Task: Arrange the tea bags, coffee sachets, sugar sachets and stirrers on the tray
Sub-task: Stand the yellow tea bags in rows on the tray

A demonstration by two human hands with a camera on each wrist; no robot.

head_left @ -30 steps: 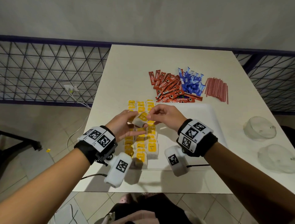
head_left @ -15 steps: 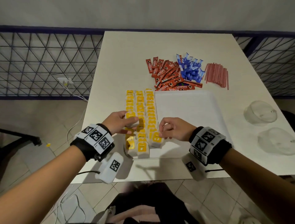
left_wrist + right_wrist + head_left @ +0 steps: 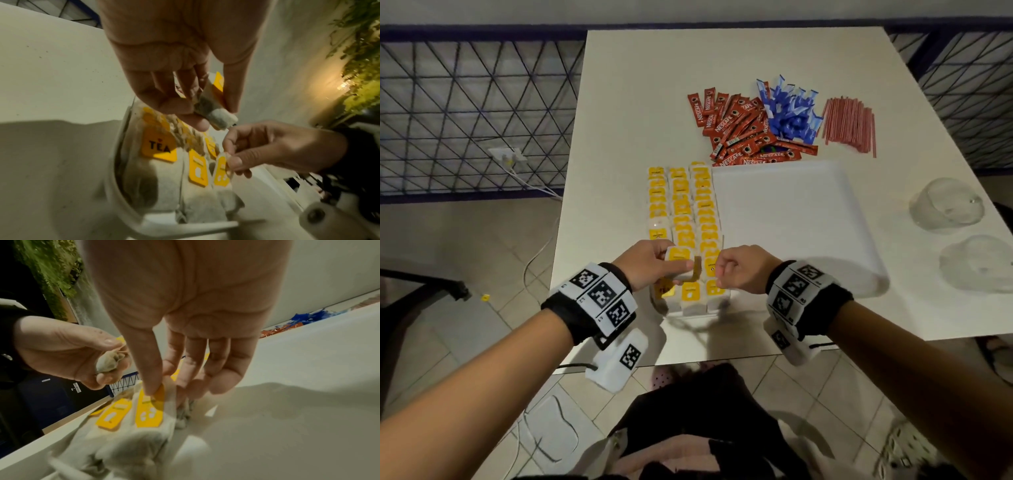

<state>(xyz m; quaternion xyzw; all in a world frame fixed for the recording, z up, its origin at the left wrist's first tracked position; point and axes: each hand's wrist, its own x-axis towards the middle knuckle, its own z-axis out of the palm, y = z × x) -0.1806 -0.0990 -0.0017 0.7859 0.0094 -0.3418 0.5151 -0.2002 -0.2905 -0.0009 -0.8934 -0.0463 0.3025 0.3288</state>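
Note:
Three rows of tea bags (image 3: 681,205) with yellow tags fill the left part of the white tray (image 3: 791,222). My left hand (image 3: 676,265) holds one tea bag (image 3: 213,107) between thumb and fingers just above the near end of the middle row. My right hand (image 3: 719,279) pinches the top of the front tea bag (image 3: 150,410) in the right row, thumb on its yellow tag. Red coffee sachets (image 3: 739,133), blue sugar sachets (image 3: 791,116) and red stirrers (image 3: 849,123) lie in piles on the table beyond the tray.
Two clear glass bowls (image 3: 945,205) (image 3: 979,263) stand upside down at the table's right edge. The tray's near rim (image 3: 185,225) sits close to the table's front edge. A metal grid fence and tiled floor lie to the left.
Both hands held one tea bag together above the rows. The right hand let go and dropped to the front of the right row; the left hand carried the bag toward the near end.

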